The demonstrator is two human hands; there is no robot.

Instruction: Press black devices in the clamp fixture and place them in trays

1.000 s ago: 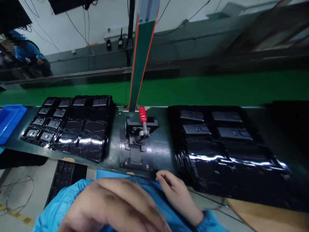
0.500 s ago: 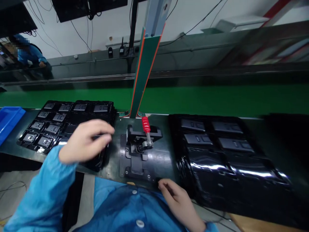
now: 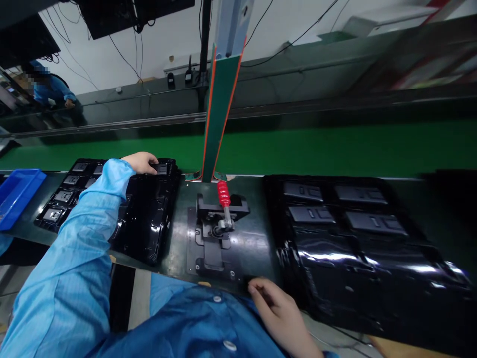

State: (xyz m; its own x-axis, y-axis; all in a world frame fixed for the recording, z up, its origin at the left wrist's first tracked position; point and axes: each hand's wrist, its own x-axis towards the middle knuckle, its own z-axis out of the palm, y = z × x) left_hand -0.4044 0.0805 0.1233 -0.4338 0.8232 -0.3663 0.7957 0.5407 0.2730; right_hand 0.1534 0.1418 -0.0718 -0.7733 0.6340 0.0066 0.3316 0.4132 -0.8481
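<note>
Across the bench (image 3: 257, 238), left of the clamp (image 3: 224, 226), a grey part (image 3: 163, 169) is met by the left hand (image 3: 140, 163), grip uncertain; nearer, right of the clamp, the right hand (image 3: 276, 309) is held loosely closed.

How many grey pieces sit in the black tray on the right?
4: back left piece, back right piece, second row left piece, second row right piece. More may hide underneath.
</note>
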